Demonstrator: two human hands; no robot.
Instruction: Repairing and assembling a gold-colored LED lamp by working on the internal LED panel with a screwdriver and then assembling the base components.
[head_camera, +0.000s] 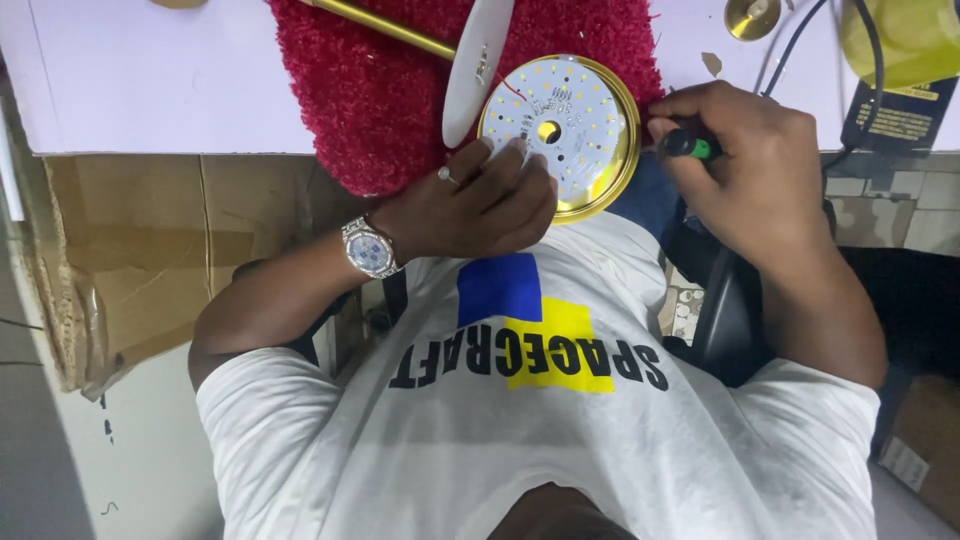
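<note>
Lamp assembly workbench, LED board (560, 120), red mat (380, 90), cardboard (150, 260)

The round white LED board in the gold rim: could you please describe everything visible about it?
The round white LED board in its gold metal rim lies flat, partly on the red fuzzy mat, overhanging the table edge. Small yellow LED chips dot its face around a central hole; a thin red wire runs from it. The left hand presses its near edge; the right hand holds a green-handled tool beside it.

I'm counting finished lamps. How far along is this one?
Done: the LED board already sits inside the gold housing. In hand: the left hand presses the board while the right hand holds a green-handled tool at its edge. Left: the white cover lies off, on the red mat.
</note>
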